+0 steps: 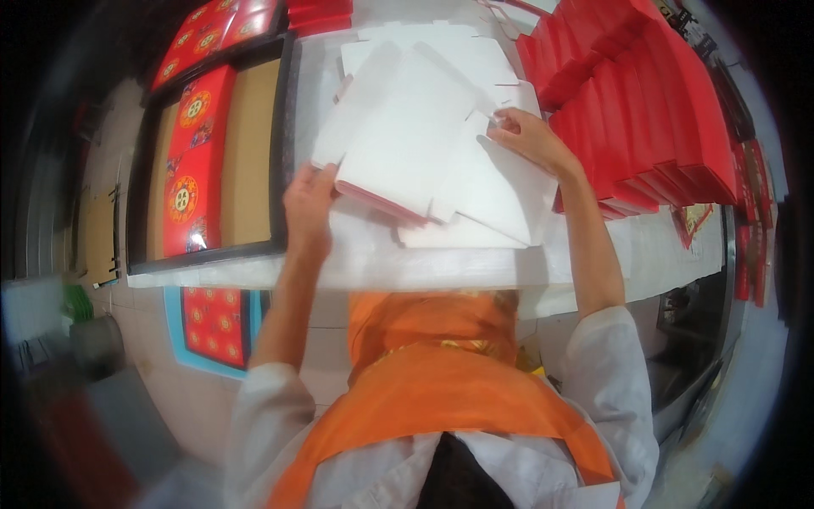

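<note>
A cardboard box blank lies before me with its white side up, and a red edge shows along its raised near side. It rests at a slant over more white blanks. At its left corner, my left hand is closed on the edge, with the thumb near a slit. On the far right, my right hand pinches a corner flap of the same blank, the fingertips bent together. Part of what those fingertips grip is hidden.
To the left, a black-rimmed tray holds red patterned boxes; another filled tray stands behind it. Stacked red boxes crowd the right side. The white-covered table's near edge runs before my orange apron. A red patterned tray sits lower, at left.
</note>
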`<action>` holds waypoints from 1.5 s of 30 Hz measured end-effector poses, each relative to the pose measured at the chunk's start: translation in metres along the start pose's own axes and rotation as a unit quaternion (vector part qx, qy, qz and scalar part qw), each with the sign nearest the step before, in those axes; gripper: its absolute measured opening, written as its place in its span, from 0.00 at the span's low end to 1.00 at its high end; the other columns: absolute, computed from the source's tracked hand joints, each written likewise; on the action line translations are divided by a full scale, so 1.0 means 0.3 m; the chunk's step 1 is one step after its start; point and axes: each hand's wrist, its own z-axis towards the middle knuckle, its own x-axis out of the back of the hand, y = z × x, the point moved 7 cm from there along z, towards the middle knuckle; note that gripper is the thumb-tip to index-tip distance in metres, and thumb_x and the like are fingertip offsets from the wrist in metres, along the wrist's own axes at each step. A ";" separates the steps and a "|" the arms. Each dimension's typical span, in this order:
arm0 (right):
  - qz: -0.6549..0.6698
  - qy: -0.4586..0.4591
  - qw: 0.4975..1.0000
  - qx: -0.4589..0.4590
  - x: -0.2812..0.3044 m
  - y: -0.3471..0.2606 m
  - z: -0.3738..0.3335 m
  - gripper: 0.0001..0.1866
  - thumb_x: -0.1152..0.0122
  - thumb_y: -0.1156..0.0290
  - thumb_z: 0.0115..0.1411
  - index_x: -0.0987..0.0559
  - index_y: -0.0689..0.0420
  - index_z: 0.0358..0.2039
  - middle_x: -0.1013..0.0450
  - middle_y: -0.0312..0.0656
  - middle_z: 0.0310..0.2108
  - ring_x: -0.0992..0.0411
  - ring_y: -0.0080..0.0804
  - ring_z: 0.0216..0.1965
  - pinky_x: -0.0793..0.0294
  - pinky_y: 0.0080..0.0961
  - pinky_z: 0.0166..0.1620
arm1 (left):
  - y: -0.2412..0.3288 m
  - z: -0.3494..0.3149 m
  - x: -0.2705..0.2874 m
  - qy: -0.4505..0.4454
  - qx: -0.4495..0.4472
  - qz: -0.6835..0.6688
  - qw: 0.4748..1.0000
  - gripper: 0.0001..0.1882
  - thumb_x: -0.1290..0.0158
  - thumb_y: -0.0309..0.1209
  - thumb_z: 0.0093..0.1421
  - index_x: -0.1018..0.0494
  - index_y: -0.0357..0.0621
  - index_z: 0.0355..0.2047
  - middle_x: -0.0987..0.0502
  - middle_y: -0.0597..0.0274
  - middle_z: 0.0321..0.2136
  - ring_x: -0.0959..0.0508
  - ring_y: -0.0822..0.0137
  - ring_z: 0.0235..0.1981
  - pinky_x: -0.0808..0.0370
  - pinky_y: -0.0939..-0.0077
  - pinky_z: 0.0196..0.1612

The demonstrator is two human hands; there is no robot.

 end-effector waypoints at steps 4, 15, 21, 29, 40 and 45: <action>0.195 0.070 0.977 0.051 0.045 -0.073 -0.015 0.42 0.40 0.55 0.50 0.48 0.62 0.59 0.45 0.56 0.56 0.44 0.43 0.57 0.42 0.32 0.56 | 0.151 0.045 -0.033 -0.067 -0.076 0.072 0.992 0.11 0.55 0.31 0.59 0.31 0.36 0.37 0.25 0.60 0.32 0.28 0.73 0.35 0.32 0.81 0.39; 0.336 0.027 0.941 0.037 0.064 -0.132 0.005 0.23 0.43 0.66 0.55 0.33 0.66 0.48 0.31 0.41 0.41 0.34 0.26 0.40 0.34 0.22 0.47 | 0.263 0.137 -0.078 -0.096 -0.047 0.028 0.994 0.13 0.55 0.34 0.60 0.32 0.38 0.41 0.28 0.62 0.37 0.29 0.73 0.40 0.36 0.78 0.48; 0.493 0.101 0.864 0.025 0.032 -0.104 -0.018 0.21 0.47 0.70 0.57 0.35 0.65 0.50 0.32 0.42 0.44 0.35 0.29 0.45 0.34 0.26 0.48 | 0.215 0.123 -0.027 0.020 -0.066 -0.059 0.996 0.23 0.61 0.39 0.63 0.42 0.34 0.52 0.36 0.50 0.48 0.36 0.64 0.51 0.40 0.73 0.54; 0.678 0.085 0.726 -0.079 -0.269 -0.074 -0.256 0.19 0.61 0.85 0.57 0.43 0.68 0.50 0.42 0.48 0.49 0.35 0.37 0.46 0.27 0.40 0.49 | 0.003 -0.114 0.075 0.102 -0.058 0.038 0.992 0.24 0.62 0.40 0.62 0.43 0.41 0.55 0.38 0.55 0.51 0.38 0.63 0.54 0.40 0.68 0.55; 0.071 0.203 0.975 0.050 -0.037 -0.010 -0.504 0.15 0.51 0.71 0.59 0.29 0.62 0.45 0.28 0.46 0.38 0.30 0.30 0.36 0.32 0.24 0.41 | -0.022 -0.038 0.097 0.079 -0.184 0.354 0.913 0.22 0.58 0.29 0.61 0.42 0.38 0.55 0.32 0.53 0.48 0.29 0.67 0.43 0.33 0.77 0.46; 0.015 0.295 0.955 0.034 -0.045 0.112 -0.346 0.24 0.58 0.72 0.61 0.45 0.67 0.57 0.41 0.56 0.53 0.41 0.41 0.55 0.45 0.26 0.56 | -0.013 -0.033 0.042 0.110 -0.327 0.562 0.752 0.20 0.58 0.24 0.59 0.40 0.38 0.53 0.32 0.49 0.45 0.30 0.54 0.46 0.31 0.68 0.46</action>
